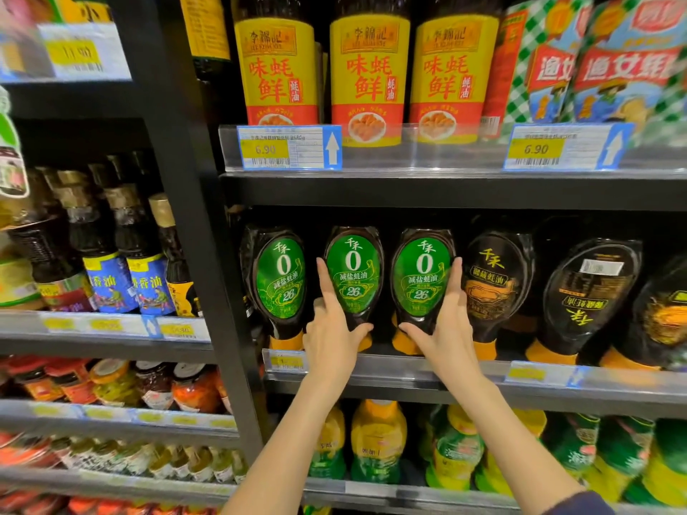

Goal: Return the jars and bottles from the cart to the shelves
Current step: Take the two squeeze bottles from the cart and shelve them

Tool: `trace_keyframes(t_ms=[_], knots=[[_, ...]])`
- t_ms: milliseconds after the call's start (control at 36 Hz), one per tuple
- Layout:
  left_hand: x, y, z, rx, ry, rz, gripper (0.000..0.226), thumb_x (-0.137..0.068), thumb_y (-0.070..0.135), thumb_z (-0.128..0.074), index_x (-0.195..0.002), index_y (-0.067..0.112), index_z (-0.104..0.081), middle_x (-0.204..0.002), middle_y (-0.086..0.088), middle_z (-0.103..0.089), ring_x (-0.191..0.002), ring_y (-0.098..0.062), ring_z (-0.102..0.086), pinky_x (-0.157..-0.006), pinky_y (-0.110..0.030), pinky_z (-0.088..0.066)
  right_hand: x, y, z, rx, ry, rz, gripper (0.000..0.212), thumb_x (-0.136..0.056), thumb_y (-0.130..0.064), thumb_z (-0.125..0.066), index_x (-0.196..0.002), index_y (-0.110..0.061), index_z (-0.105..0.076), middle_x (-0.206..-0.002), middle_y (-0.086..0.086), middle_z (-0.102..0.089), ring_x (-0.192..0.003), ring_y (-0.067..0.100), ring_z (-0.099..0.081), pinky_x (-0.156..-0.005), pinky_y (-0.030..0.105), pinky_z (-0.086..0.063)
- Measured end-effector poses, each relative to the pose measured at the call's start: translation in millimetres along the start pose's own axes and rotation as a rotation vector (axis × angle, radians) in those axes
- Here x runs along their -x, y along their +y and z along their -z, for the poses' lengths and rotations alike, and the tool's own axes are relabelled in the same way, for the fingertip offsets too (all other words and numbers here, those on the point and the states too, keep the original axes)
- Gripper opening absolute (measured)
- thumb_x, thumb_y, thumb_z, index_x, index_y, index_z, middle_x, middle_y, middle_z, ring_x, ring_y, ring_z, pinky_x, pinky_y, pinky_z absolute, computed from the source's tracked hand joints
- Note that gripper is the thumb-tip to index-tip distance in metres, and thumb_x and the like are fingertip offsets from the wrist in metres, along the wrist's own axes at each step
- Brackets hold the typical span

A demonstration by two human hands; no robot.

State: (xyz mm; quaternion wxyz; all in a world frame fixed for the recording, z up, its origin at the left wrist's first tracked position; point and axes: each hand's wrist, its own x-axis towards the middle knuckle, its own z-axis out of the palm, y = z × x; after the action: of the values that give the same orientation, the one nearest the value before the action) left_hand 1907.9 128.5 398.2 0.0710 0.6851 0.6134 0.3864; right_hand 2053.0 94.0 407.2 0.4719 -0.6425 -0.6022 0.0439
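Three dark squeeze bottles with green oval labels stand cap-down on the middle shelf [483, 369]. My left hand [332, 330] grips the middle green-label bottle [353, 276] low on its left side, forefinger up along its edge and thumb under its base. My right hand [442, 328] grips the right green-label bottle [422, 280] on its right side, fingers up its edge and thumb across its base. The third green-label bottle [279, 280] stands untouched at the far left. No cart is in view.
Dark bottles with gold labels [494, 284] stand right of my hands. Yellow-labelled oyster sauce bottles [366, 79] fill the shelf above, yellow-green bottles [375, 440] the shelf below. A black upright post [193, 224] divides off the left bay of oil bottles and jars.
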Motion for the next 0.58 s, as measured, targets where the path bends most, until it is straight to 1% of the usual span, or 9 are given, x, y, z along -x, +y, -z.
trace_keyframes(t_ms=[111, 222, 306, 389, 444, 500, 583], knots=[[1, 1, 1, 0.022, -0.002, 0.006, 0.133, -0.075, 0.039, -0.075, -0.12, 0.044, 0.05, -0.137, -0.016, -0.048, -0.106, -0.032, -0.062, -0.089, -0.044, -0.048, 0, 0, 0, -0.004, -0.006, 0.003, 0.121, -0.076, -0.015, -0.075, -0.132, -0.041, 0.029, -0.148, 0.014, -0.026, -0.13, 0.03, -0.041, -0.105, 0.057, -0.034], [5, 3, 6, 0.005, 0.003, 0.023, 0.127, -0.076, 0.042, -0.073, -0.125, 0.039, 0.045, -0.141, -0.016, -0.045, -0.107, -0.03, -0.062, -0.085, -0.042, -0.05, 2, -1, 2, -0.015, -0.004, 0.0, 0.12, -0.076, -0.014, -0.075, -0.132, -0.041, 0.028, -0.148, 0.014, -0.025, -0.13, 0.03, -0.04, -0.106, 0.058, -0.033], [7, 4, 9, 0.019, -0.01, 0.024, 0.127, -0.076, 0.041, -0.073, -0.125, 0.04, 0.044, -0.139, -0.016, -0.047, -0.105, -0.029, -0.063, -0.083, -0.042, -0.054, 3, -3, 3, -0.007, -0.014, -0.008, 0.121, -0.076, -0.014, -0.075, -0.133, -0.039, 0.029, -0.15, 0.014, -0.024, -0.132, 0.03, -0.038, -0.106, 0.059, -0.031], [9, 4, 13, 0.018, -0.048, 0.017, 0.126, -0.077, 0.041, -0.073, -0.126, 0.039, 0.043, -0.137, -0.016, -0.048, -0.105, -0.029, -0.063, -0.084, -0.043, -0.053, 6, -3, 7, 0.006, -0.048, -0.016, 0.123, -0.076, -0.015, -0.076, -0.136, -0.036, 0.029, -0.15, 0.014, -0.027, -0.135, 0.029, -0.035, -0.108, 0.056, -0.03], [11, 3, 18, 0.031, -0.076, 0.018, 0.123, -0.079, 0.04, -0.071, -0.13, 0.038, 0.04, -0.138, -0.015, -0.046, -0.105, -0.029, -0.062, -0.085, -0.043, -0.051, 8, -3, 12, -0.006, -0.07, -0.025, 0.118, -0.077, -0.016, -0.074, -0.142, -0.03, 0.024, -0.149, 0.013, -0.027, -0.136, 0.029, -0.033, -0.109, 0.054, -0.029], [15, 2, 23, 0.055, -0.104, 0.009, 0.118, -0.081, 0.037, -0.07, -0.138, 0.033, 0.033, -0.138, -0.014, -0.044, -0.104, -0.029, -0.062, -0.086, -0.042, -0.049, 12, -2, 19, 0.004, -0.088, -0.037, 0.113, -0.078, -0.021, -0.073, -0.146, -0.024, 0.017, -0.148, 0.012, -0.028, -0.135, 0.029, -0.033, -0.108, 0.052, -0.031], [25, -4, 32, 0.067, -0.159, -0.073, 0.106, -0.085, 0.035, -0.065, -0.146, 0.023, 0.02, -0.142, -0.014, -0.039, -0.111, -0.03, -0.057, -0.089, -0.039, -0.045, 21, -2, 31, 0.057, -0.13, -0.023, 0.105, -0.078, -0.026, -0.073, -0.149, -0.018, 0.004, -0.145, 0.011, -0.032, -0.131, 0.029, -0.038, -0.102, 0.042, -0.036]])
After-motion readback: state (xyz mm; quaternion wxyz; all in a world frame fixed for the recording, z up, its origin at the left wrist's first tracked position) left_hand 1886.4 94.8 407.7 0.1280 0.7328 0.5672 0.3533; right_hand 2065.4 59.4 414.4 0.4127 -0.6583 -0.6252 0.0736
